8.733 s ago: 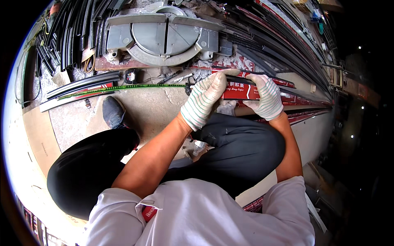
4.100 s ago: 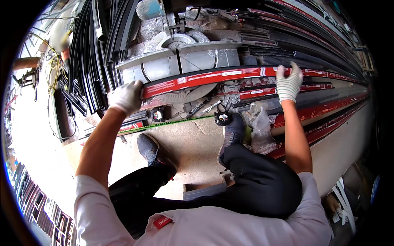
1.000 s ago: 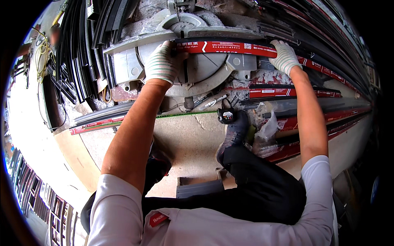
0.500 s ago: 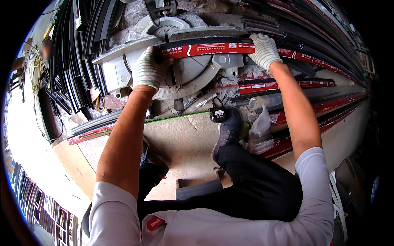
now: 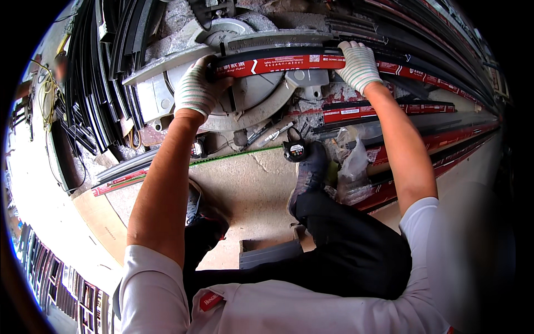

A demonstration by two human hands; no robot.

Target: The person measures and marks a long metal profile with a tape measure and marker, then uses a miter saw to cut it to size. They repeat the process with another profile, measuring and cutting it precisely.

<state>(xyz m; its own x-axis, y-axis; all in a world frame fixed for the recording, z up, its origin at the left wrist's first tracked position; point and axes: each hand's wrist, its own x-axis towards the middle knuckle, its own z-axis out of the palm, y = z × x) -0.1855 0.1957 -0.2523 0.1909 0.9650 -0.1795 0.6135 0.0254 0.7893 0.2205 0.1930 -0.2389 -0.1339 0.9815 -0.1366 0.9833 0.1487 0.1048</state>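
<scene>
A long dark profile strip (image 5: 278, 62) with a red printed face lies across the grey miter saw base (image 5: 258, 106). At its left end my left hand (image 5: 196, 92), in a striped knit glove, is closed around the strip. My right hand (image 5: 359, 67), in a matching glove, grips it farther right, beyond the round turntable. From there the strip runs on to the right among other profiles. Behind it stands the saw's metal fence (image 5: 161, 65). The saw head (image 5: 207, 11) is only partly in view at the top.
Dark profiles (image 5: 89, 83) are bundled at the left, and more red-faced profiles (image 5: 445, 142) lie at the right. A tape measure (image 5: 293, 150) sits by my shoe (image 5: 308, 172), beside crumpled clear plastic (image 5: 353, 167). A grey box-shaped piece (image 5: 270, 255) lies between my legs.
My left hand and the strip's left end have shifted slightly left and away from me. My right hand has risen a little in the picture, its grip kept.
</scene>
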